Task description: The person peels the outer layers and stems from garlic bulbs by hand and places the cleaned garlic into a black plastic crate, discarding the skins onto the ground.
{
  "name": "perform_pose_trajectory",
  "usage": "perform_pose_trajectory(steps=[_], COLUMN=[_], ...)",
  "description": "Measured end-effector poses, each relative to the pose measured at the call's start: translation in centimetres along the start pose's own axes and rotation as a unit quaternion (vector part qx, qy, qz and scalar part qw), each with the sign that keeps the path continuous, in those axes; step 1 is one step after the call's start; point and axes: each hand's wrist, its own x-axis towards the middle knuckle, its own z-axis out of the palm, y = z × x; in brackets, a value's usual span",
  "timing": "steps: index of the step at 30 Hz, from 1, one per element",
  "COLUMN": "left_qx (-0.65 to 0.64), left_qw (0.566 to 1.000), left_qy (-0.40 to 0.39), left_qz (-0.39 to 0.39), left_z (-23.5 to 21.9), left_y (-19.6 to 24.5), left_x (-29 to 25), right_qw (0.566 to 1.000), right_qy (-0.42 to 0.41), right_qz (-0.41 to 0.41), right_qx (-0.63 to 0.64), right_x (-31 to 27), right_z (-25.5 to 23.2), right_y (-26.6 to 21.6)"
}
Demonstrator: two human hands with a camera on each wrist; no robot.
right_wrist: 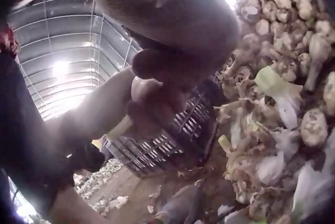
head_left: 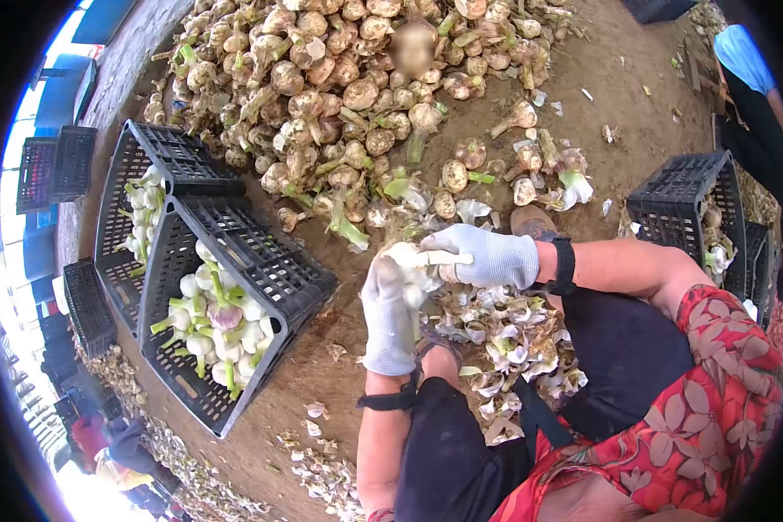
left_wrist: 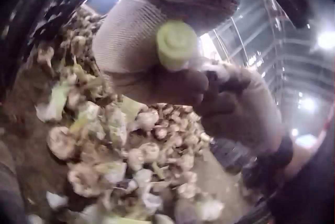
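A white garlic bulb (head_left: 404, 254) is held between my two hands, both in pale knit gloves. My left hand (head_left: 388, 320) grips it from below; in the left wrist view its cut green stem end (left_wrist: 177, 46) pokes out by the gloved fingers. The fingers of my right hand (head_left: 489, 254) pinch at the bulb's upper side, where a pale strip (head_left: 451, 258) lies along them. Seen from the right wrist, part of the bulb (right_wrist: 146, 89) shows between the darkened fingers, which hide the rest.
A big heap of unpeeled garlic (head_left: 322, 78) lies ahead. To the left, a black crate (head_left: 244, 248) holds peeled white bulbs with green stems, with another crate (head_left: 117, 226) beside it. Loose skins (head_left: 513, 339) cover the ground between the legs. More crates (head_left: 674, 200) stand at right, near another person (head_left: 752, 113).
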Motion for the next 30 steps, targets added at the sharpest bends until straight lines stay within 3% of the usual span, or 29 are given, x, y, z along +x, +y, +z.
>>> perform_pose_trajectory(steps=[1, 3, 5, 6, 9, 13, 15, 18, 22, 23, 24, 25, 26, 27, 28, 29, 30], left_qx=[-0.002, -0.003, -0.041, -0.06, -0.093, -0.07, -0.047, 0.095, 0.278, 0.296, 0.289, 0.255, 0.221, 0.188, 0.199, 0.139, 0.136], left_qw=[1.0, 0.997, 0.993, 0.99, 0.982, 0.971, 0.965, 0.94, 0.878, 0.87, 0.879, 0.893, 0.905, 0.916, 0.914, 0.935, 0.936], left_qy=[-0.025, -0.076, -0.104, -0.11, -0.143, -0.218, -0.25, -0.317, -0.387, -0.388, -0.379, -0.369, -0.358, -0.346, -0.34, -0.316, -0.318], left_qz=[-0.011, -0.033, -0.048, -0.064, -0.083, -0.074, -0.062, -0.08, -0.047, -0.059, -0.02, -0.038, -0.057, -0.074, -0.093, -0.086, -0.07], left_z=[-0.3, -1.3, -1.6, -2.1, -2.6, -2.9, -2.8, -3.1, -1.3, -1.1, -1.1, -1.4, -1.5, -1.8, -2.4, -2.4, -2.8], left_y=[0.0, 0.2, 0.3, 0.0, -0.3, 0.3, 0.8, 3.3, 3.9, 3.2, 2.3, 2.0, 2.0, 2.1, 2.1, 2.2, 2.2], left_x=[-0.1, -0.5, -0.2, -0.1, -0.5, -0.6, -0.5, -0.9, -1.4, -1.6, -1.3, -1.3, -1.4, -1.3, -1.0, -1.7, -1.7], right_qw=[1.0, 0.988, 0.947, 0.901, 0.878, 0.853, 0.891, 0.867, 0.846, 0.854, 0.888, 0.932, 0.996, 0.971, 0.951, 0.953, 0.977], right_qy=[0.005, -0.016, -0.054, -0.047, -0.04, -0.049, -0.038, -0.035, -0.01, -0.008, 0.068, 0.0, -0.044, -0.084, -0.109, -0.09, -0.115], right_qz=[-0.019, 0.065, 0.178, 0.229, 0.189, 0.209, 0.111, 0.15, 0.093, 0.06, 0.142, 0.16, 0.015, -0.133, -0.008, -0.034, -0.028], right_qx=[-0.003, 0.138, 0.263, 0.367, 0.437, 0.476, 0.439, 0.474, 0.525, 0.517, 0.431, 0.324, 0.077, -0.178, -0.291, -0.287, -0.178], right_x=[-0.1, -0.4, -0.7, -1.0, -1.8, -2.9, -3.1, -3.0, -1.4, -0.9, -0.2, 0.1, 1.0, 2.3, 1.7, 1.1, 0.7], right_z=[0.0, 0.0, -0.1, -0.3, -0.1, -1.7, -1.8, -3.3, -6.3, -6.8, -6.8, -7.3, -7.2, -6.8, -6.4, -6.2, -6.3], right_y=[0.2, -0.2, -1.1, -1.8, -1.6, -3.9, -4.8, -4.8, -4.1, -5.1, -7.7, -7.0, -4.2, -3.4, -3.8, -3.2, -3.6])
